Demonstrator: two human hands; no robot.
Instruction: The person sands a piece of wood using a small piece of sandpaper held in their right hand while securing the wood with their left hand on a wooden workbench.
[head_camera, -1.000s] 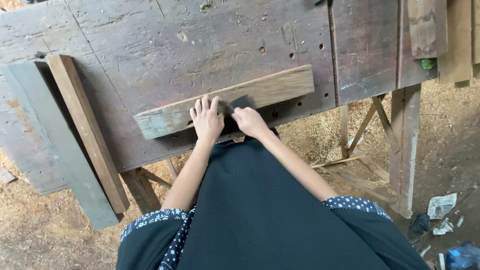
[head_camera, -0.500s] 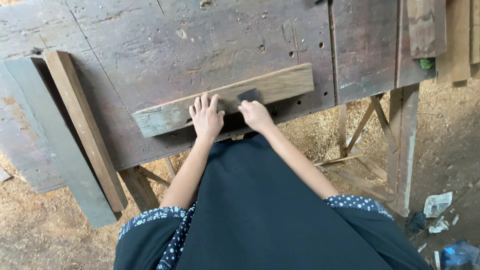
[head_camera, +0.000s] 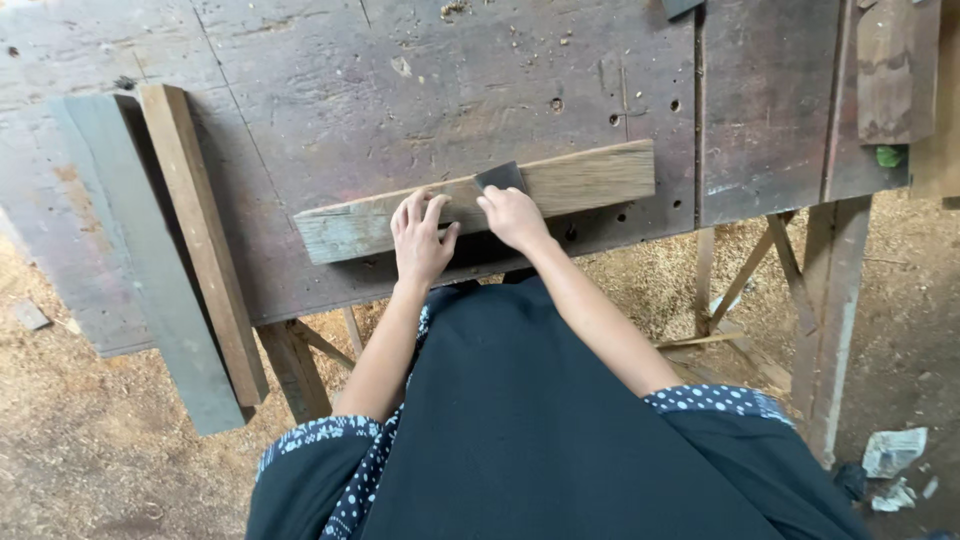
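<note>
A weathered wooden plank (head_camera: 580, 180) lies slanted across the near edge of a dark, worn workbench (head_camera: 400, 90). My left hand (head_camera: 420, 240) rests flat on the plank with its fingers spread. My right hand (head_camera: 512, 215) is closed on a small dark flat piece, like sandpaper or a scraper (head_camera: 499, 178), pressed against the plank's upper face near its middle. Both bare forearms reach out over my dark apron.
A long wooden batten (head_camera: 200, 240) and a grey board (head_camera: 140, 260) lie on the bench's left side, overhanging the edge. Another wood block (head_camera: 895, 70) sits at the far right. Bench legs (head_camera: 835, 310) stand on a sawdust floor with paper scraps (head_camera: 893, 452).
My right hand has slid the dark piece a little along the plank, away from my left hand. My left hand has stayed on the plank.
</note>
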